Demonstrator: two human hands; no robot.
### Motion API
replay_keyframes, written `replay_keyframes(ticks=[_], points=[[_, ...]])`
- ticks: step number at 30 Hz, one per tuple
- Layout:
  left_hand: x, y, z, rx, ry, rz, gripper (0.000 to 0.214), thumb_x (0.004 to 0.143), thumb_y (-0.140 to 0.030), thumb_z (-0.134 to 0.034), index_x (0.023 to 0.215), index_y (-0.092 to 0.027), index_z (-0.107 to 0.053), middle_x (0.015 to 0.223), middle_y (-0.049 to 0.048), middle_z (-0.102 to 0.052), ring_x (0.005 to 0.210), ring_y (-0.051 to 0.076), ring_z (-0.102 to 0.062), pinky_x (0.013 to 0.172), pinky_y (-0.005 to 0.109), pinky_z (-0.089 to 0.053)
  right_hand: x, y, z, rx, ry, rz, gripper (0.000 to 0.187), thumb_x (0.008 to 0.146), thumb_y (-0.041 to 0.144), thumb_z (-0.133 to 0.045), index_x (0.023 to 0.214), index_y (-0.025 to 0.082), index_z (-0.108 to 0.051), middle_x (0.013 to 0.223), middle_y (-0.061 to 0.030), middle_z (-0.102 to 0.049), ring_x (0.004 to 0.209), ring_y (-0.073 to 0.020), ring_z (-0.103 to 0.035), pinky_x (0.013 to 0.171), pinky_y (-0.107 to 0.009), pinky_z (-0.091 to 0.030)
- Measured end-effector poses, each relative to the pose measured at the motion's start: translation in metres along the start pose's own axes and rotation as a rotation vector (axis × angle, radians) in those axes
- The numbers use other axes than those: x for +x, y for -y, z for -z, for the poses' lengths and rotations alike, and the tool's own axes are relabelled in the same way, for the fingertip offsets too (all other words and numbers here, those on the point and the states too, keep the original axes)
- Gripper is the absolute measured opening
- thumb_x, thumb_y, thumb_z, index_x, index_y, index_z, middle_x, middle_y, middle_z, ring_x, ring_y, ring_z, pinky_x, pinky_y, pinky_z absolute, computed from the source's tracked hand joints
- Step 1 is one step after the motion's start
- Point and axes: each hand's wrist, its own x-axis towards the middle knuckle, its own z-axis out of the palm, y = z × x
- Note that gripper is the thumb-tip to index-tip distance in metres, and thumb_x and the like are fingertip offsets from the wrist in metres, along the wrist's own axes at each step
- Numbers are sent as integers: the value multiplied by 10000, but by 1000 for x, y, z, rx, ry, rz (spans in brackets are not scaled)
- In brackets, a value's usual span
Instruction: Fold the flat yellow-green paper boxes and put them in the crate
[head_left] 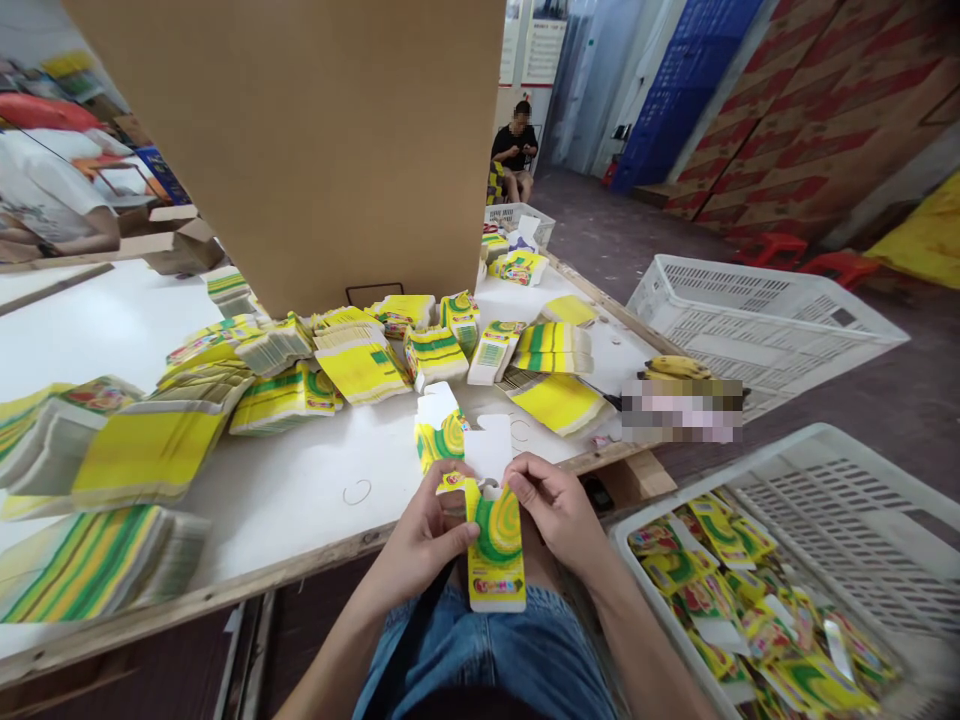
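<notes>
Both hands at lower centre of frame, over lap. Left hand (424, 540) pinches left edge of carton (496, 548), fingers closed on it. Right hand (555, 505) grips carton's top right, fingertips curled on white flap (489, 450). Carton upright, yellow-green. Table (300, 490) above, stacked flat cartons (360, 365) across it. Crate (757, 590) lower right, holds finished cartons. Big cardboard sheet (300, 140) top centre.
</notes>
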Motion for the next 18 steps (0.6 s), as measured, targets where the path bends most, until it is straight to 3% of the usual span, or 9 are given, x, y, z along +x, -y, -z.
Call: replay_keyframes(ticks=[4, 8, 13, 18], points=[[1, 1, 2, -9, -13, 38, 760, 788, -206, -730, 1392, -315, -282, 1017, 66, -708, 797, 196, -712, 740, 313, -538, 1, -5, -2, 24, -54, -2, 200, 913, 391, -553, 859, 204, -595, 797, -23, -610, 734, -167, -572, 664, -268, -462], [5, 6, 5, 95, -77, 8, 545, 794, -248, -721, 1282, -266, -479, 1086, 81, -698, 861, 215, -703, 755, 310, -535, 3, -7, 3, 107, -215, -55, 310, 885, 460, -579, 1061, 205, -574, 906, -57, -651, 821, -195, -626, 723, -303, -499], [9, 12, 2, 302, -131, -38, 509, 845, -261, -655, 1327, -238, -492, 1159, 112, -678, 936, 231, -685, 744, 289, -531, 2, -5, 10, 35, 62, -192, 367, 831, 398, -641, 1135, 197, -600, 668, 30, -569, 628, -152, -561, 594, -255, -451], [9, 13, 1, 258, -102, -38, 521, 845, -253, -654, 1343, -250, -500, 1200, 119, -673, 1016, 247, -669, 876, 337, -511, 3, -3, 3, -275, 31, -155, 259, 816, 248, -608, 1072, 210, -597, 547, 86, -435, 520, -124, -431, 518, -226, -321]])
